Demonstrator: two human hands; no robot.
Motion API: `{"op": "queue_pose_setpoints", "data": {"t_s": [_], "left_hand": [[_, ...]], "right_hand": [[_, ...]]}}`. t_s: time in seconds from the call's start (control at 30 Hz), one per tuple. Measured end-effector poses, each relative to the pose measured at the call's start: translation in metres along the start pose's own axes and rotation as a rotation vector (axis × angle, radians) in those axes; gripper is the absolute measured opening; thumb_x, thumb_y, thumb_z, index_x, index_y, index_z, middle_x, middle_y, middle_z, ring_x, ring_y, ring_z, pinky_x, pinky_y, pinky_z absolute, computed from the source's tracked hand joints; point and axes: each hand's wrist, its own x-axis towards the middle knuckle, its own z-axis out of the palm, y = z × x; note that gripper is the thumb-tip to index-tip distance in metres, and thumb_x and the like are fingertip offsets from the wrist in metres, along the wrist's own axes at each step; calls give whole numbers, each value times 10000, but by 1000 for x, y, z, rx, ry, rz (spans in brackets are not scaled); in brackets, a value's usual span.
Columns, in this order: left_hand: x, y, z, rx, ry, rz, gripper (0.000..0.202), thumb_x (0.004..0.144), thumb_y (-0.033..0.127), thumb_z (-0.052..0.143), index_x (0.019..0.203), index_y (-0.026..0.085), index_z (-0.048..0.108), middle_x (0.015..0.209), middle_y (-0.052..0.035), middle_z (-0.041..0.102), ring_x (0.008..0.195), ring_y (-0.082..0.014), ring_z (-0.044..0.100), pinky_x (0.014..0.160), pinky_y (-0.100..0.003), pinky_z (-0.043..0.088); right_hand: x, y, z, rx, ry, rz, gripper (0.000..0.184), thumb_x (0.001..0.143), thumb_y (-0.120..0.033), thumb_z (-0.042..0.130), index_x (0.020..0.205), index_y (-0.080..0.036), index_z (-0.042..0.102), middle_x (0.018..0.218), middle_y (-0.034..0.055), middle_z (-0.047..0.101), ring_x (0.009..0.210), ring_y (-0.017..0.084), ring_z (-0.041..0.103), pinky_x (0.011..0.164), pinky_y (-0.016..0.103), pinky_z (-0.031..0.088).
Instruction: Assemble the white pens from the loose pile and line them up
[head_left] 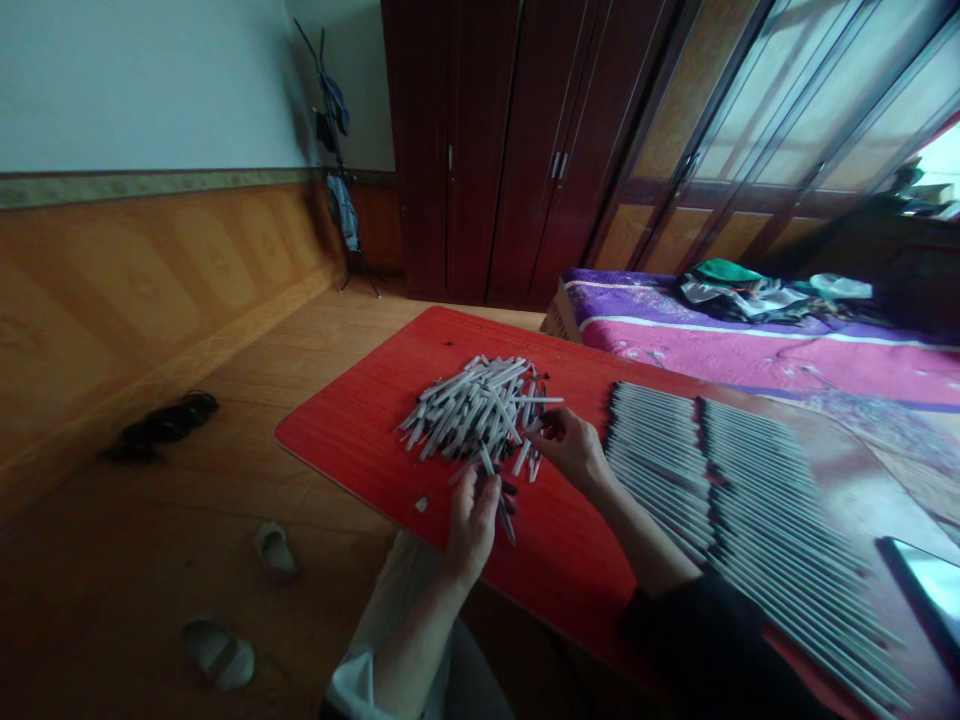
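A loose heap of grey-white pens (476,405) lies on the red table (360,440). My left hand (472,525) is closed round a small bunch of these pens at the near edge of the heap. My right hand (574,450) reaches into the heap's right side, its fingers pinched on a pen. To the right, several neat rows of the same pens (742,500) lie side by side across the table.
A phone or tablet (926,590) lies at the table's right end. A bed with a purple cover (750,345) stands behind the table. Two slippers (274,550) and a dark bundle (161,425) lie on the wooden floor to the left. Dark wardrobes stand at the back.
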Motion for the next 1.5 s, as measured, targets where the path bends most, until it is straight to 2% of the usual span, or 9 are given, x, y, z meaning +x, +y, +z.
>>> {"op": "queue_pose_setpoints", "data": {"t_s": [0.13, 0.23, 0.43, 0.53, 0.73, 0.87, 1.2, 1.33, 1.5], "left_hand": [[2, -2, -1, -40, -37, 27, 284, 808, 412, 535, 943, 162, 528, 836, -41, 621, 599, -115, 581, 545, -211, 457], [4, -2, -2, -60, -70, 62, 232, 817, 372, 538, 900, 155, 537, 792, -27, 593, 633, -107, 562, 565, -195, 446], [2, 6, 3, -88, -93, 32, 203, 788, 335, 582, 839, 141, 550, 711, 4, 545, 563, -80, 516, 520, -181, 421], [2, 7, 4, -105, -100, 25, 208, 767, 337, 603, 807, 142, 543, 690, 6, 551, 546, -82, 522, 507, -180, 414], [4, -2, 0, -142, -123, 2, 170, 782, 303, 586, 832, 157, 515, 677, 19, 563, 595, -96, 557, 568, -192, 435], [3, -3, -1, -129, -140, 3, 208, 773, 305, 595, 899, 155, 527, 712, 10, 590, 640, -113, 575, 588, -201, 439], [8, -16, -6, -194, 134, -7, 264, 789, 392, 551, 924, 173, 491, 795, -37, 653, 703, -151, 634, 633, -254, 467], [9, -18, -6, -247, 161, -16, 251, 780, 380, 561, 932, 194, 489, 825, -44, 657, 729, -163, 640, 633, -264, 460], [7, -14, -5, -266, 99, 3, 186, 794, 377, 559, 905, 236, 510, 814, -30, 658, 740, -191, 634, 635, -301, 461]], "right_hand": [[-45, -20, 2, 145, -127, -26, 170, 685, -308, 587, 785, -172, 573, 638, 5, 618, 541, 120, 549, 500, 219, 418], [-60, -27, 8, 121, -171, -38, 130, 685, -259, 594, 781, -176, 563, 649, 1, 621, 558, 120, 547, 516, 220, 422], [-54, -22, 8, 151, -267, -167, 203, 742, -222, 574, 936, -170, 596, 766, 18, 646, 612, 114, 562, 556, 216, 431], [-51, -21, 0, 106, -328, -218, 142, 727, -230, 606, 855, -170, 611, 726, 8, 633, 607, 110, 554, 548, 205, 409], [-59, -20, -9, 4, -388, -194, 191, 696, -317, 659, 671, -169, 540, 544, -44, 532, 474, 77, 444, 447, 190, 298], [-67, -20, -5, 143, -439, -131, 150, 733, -309, 618, 728, -167, 573, 571, -30, 567, 500, 87, 480, 457, 186, 332], [-102, 4, -6, 383, -244, 273, 371, 774, -373, 518, 1017, -114, 621, 738, 74, 681, 564, 152, 597, 480, 241, 462], [-118, 8, -2, 378, -234, 280, 370, 785, -414, 526, 981, -126, 648, 794, 87, 692, 663, 185, 627, 573, 271, 501], [-116, -2, 4, 394, -243, 257, 331, 793, -404, 532, 939, -136, 660, 780, 82, 693, 701, 205, 637, 586, 282, 511]]}}
